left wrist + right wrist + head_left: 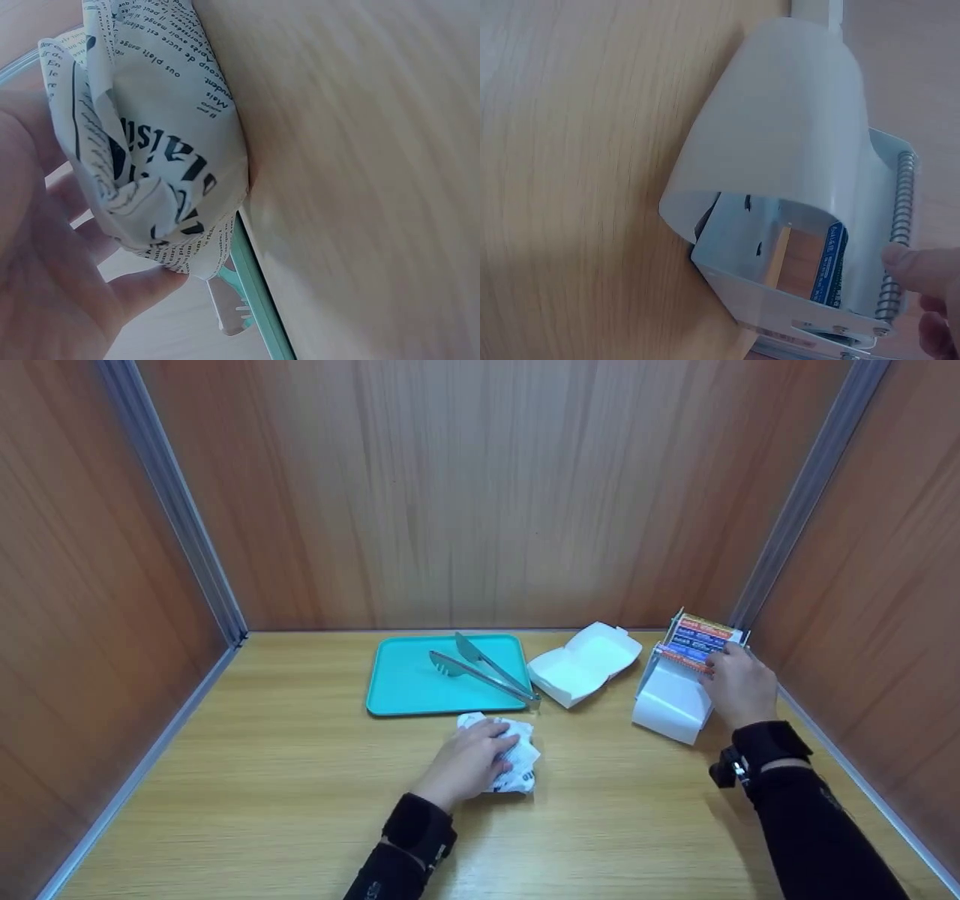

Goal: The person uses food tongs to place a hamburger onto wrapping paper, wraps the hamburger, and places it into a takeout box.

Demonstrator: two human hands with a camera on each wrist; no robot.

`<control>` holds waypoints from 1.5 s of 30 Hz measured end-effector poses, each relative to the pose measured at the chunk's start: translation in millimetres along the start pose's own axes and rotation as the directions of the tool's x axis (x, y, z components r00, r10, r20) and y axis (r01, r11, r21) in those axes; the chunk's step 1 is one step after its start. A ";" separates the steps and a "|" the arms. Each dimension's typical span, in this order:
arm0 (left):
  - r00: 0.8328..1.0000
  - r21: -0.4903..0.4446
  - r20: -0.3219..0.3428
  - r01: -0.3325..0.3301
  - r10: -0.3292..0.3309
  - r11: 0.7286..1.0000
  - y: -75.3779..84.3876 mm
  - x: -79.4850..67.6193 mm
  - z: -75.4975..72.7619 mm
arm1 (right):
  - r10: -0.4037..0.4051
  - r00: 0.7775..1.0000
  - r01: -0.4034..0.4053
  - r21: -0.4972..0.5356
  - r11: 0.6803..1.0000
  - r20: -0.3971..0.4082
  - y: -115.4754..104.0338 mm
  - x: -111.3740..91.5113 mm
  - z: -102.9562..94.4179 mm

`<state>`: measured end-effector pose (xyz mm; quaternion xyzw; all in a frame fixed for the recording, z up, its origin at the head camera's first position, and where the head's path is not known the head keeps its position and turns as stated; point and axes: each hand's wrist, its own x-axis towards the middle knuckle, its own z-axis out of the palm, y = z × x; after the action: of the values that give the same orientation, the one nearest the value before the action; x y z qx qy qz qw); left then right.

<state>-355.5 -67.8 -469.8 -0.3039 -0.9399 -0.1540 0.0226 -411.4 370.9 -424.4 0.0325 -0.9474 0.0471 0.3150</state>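
The left hand (466, 763) curls its fingers round a crumpled white packet (172, 142) with black print, the tray (405, 682) edge just beyond; tabletop (277, 780) stretches leftward. The right hand (741, 686) touches a white dispenser (673, 697), grip unclear.

A pale wood-grain tabletop (300, 810) carries a turquoise rectangular tray (409, 682) with rounded corners. A crumpled white paper packet (523, 757) with black print sits just in front of it, an open white clamshell box (583, 664) at its right side, and a white curved-front holder (673, 701) farther right.
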 end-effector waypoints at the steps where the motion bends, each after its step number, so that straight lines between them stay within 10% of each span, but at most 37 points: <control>1: 1.000 0.001 -0.001 -0.003 0.003 1.000 0.2 0.1 0.1 | -0.005 1.000 0.005 -0.004 1.000 -0.007 0.8 -0.2 -1.8; 34: 1.000 -0.006 0.013 0.014 -0.014 1.000 0.6 -0.6 2.4 | -0.187 0.982 0.170 -0.273 0.947 -0.039 -9.0 20.0 -30.3; 45: 1.000 -0.020 0.015 0.025 -0.024 1.000 -0.1 -1.0 1.5 | -0.126 0.991 0.119 -0.146 0.982 -0.041 -40.8 27.4 -47.1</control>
<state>-354.7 -68.0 -471.3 -0.2937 -0.9421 -0.1614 0.0109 -401.6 334.7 -367.7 0.0671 -0.9362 -0.0397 0.3427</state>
